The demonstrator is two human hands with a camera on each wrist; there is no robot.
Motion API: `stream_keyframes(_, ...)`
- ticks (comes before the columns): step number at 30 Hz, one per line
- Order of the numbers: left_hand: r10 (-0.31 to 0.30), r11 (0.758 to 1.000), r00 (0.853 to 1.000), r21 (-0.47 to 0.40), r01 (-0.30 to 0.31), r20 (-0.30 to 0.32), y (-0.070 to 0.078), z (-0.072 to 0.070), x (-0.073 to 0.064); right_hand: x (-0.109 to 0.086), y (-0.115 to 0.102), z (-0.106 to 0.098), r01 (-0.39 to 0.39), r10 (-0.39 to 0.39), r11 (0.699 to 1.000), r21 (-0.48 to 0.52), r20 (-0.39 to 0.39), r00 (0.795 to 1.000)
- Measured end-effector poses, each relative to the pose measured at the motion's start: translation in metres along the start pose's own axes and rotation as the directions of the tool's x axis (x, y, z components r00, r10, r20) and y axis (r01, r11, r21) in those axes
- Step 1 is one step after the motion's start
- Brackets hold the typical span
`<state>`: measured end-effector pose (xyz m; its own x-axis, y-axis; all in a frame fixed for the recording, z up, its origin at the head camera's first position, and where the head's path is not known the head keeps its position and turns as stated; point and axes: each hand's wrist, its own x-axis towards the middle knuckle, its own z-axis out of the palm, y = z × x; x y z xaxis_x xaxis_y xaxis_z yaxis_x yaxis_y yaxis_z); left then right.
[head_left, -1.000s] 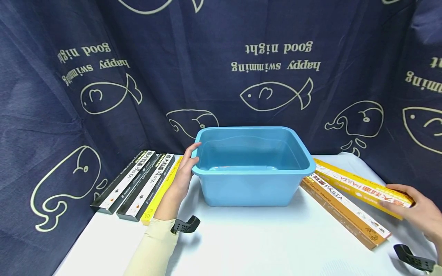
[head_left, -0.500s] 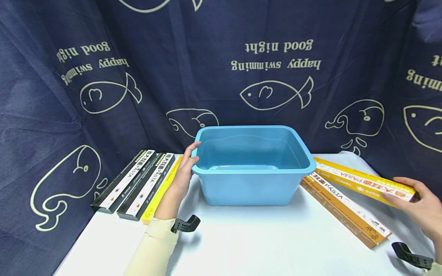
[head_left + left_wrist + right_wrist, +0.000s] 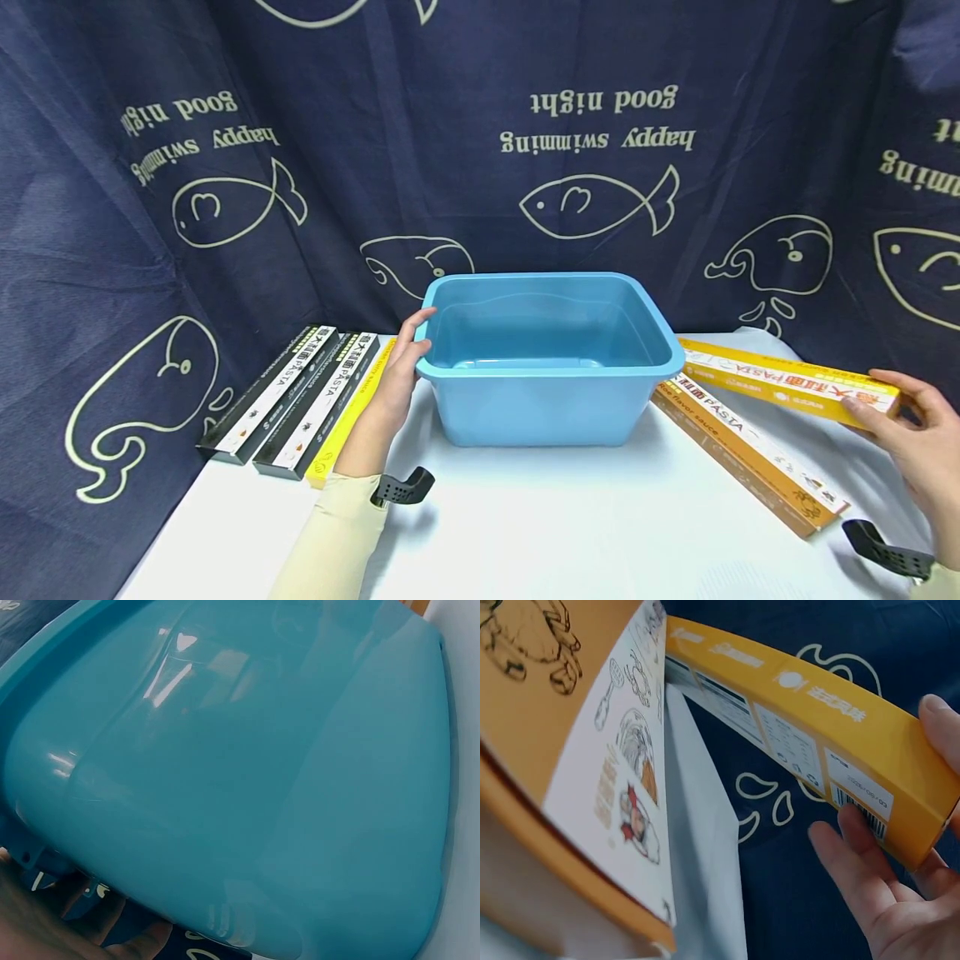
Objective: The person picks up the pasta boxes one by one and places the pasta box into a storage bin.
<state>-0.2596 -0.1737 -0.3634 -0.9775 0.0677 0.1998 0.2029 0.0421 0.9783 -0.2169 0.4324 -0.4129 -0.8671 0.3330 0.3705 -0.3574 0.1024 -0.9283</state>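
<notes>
A light blue plastic tub (image 3: 551, 408) stands in the middle of the white table. At its left rim, my left hand (image 3: 392, 385) grips the edge with its fingers; the left wrist view shows the tub's side wall (image 3: 225, 765) with that hand's fingers (image 3: 105, 919) at the rim. On the right, my right hand (image 3: 917, 442) holds the near end of a yellow pasta box (image 3: 787, 385) between thumb and fingers. This end is raised, and the far end reaches behind the tub's right side. An orange-brown pasta box (image 3: 750, 458) lies just left of it.
Two black-and-white pasta boxes (image 3: 270, 392) (image 3: 318, 408) and a yellow box (image 3: 352, 412) lie side by side on the left, the yellow one partly behind my left forearm. A dark blue curtain (image 3: 465, 167) with fish drawings hangs behind and beside the table (image 3: 540, 525).
My right hand has lifted the near end of the yellow pasta box and swung it away from the table's front. The left hand and the tub stay in place.
</notes>
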Motion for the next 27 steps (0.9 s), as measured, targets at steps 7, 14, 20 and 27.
stream_keyframes(7, -0.008, 1.0, 1.0, 0.006, 0.008, -0.002, 0.0, -0.001, -0.001, 0.0, -0.006, 0.005, -0.006, 0.006, 1.0, -0.008, -0.04, 0.999)
stream_keyframes(14, -0.003, 1.0, 1.0, 0.006, 0.003, 0.002, -0.001, -0.001, 0.0, 0.001, -0.005, 0.007, 0.042, -0.047, 0.971, 0.233, 0.016, 0.999)
stream_keyframes(20, -0.002, 1.0, 1.0, 0.01, 0.002, -0.003, 0.0, 0.0, 0.0, 0.001, -0.008, 0.009, 0.02, -0.019, 0.986, 0.166, -0.008, 1.0)
stream_keyframes(27, -0.003, 1.0, 1.0, 0.005, 0.003, -0.001, -0.001, -0.001, 0.001, -0.001, -0.017, 0.015, -0.043, 0.045, 0.998, 0.035, -0.054, 0.998)
